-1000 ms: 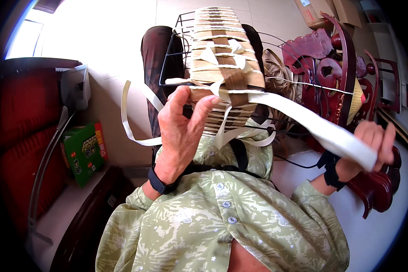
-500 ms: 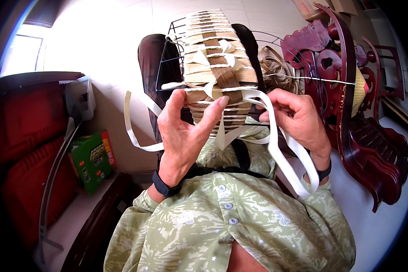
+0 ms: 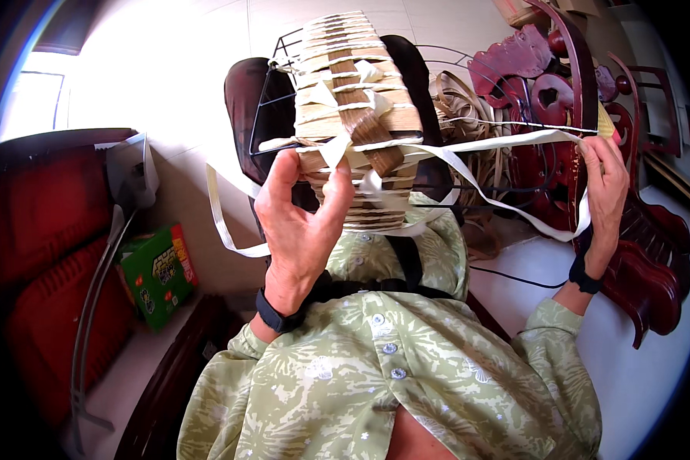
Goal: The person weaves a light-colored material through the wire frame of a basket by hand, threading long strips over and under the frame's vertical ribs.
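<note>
Touching the woven piece (image 3: 356,107), upper centre, the left hand (image 3: 303,218) has thumb and forefinger apart, its grip impossible to tell; the right hand (image 3: 607,184), at right, clamps a white strip (image 3: 506,142). Farther, upper right, are tan coils (image 3: 464,107) and dark-red carved furniture (image 3: 583,69).

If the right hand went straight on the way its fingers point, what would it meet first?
Probably the curved dark-red wooden rail ahead of the right hand, though depth is unclear from this view.

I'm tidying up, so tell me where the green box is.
The green box is at the head view's left, between the grey stand and the left hand.
</note>
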A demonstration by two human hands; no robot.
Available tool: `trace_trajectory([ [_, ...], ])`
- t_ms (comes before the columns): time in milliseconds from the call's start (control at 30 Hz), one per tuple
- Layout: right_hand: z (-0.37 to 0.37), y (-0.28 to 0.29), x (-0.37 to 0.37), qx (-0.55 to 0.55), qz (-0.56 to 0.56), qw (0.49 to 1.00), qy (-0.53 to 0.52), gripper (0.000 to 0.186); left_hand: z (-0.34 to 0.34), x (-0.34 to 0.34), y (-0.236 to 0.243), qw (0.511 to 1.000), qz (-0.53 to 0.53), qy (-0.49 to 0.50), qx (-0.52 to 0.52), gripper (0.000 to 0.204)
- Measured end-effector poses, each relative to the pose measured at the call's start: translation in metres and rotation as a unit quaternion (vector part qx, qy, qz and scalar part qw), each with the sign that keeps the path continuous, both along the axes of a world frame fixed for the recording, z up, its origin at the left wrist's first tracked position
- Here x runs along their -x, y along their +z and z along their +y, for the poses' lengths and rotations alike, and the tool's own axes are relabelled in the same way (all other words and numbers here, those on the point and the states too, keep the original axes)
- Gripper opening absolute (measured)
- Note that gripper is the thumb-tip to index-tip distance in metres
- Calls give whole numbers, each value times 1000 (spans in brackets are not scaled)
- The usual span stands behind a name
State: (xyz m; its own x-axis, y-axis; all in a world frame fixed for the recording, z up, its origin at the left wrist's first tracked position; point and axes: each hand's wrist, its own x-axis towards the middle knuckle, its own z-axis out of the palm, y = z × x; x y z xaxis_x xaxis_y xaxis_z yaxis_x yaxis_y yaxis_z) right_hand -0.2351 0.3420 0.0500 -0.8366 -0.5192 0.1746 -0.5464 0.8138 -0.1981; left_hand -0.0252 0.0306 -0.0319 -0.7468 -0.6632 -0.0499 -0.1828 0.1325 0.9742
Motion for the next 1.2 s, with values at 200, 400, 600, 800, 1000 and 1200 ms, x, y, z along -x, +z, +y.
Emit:
trace_trajectory([
  [200, -75, -11, -38, 48, 2, 994, 97, 27, 4, 0, -3, 1000, 11, -6, -17, 18],
  [400, -126, -29, -58, 144, -204, 928, 276, 17, 0, -4, 1, 1000, 15, -10, -8, 18],
  [600, -112, -22, -50, 165, -181, 938, 244, 12, 3, -6, -2, 999, 36, -12, 22, 20],
  [800, -86, -5, -38, 103, -114, 964, 215, 15, -1, -2, -5, 998, 39, -15, 45, 22],
  [1000, -90, 0, -44, 99, -245, 952, 157, 18, -8, 6, 5, 999, 24, -20, 28, 20],
  [1200, -132, -24, -63, 160, -106, 946, 261, 10, -10, 4, 4, 995, 12, -59, 76, 31],
])
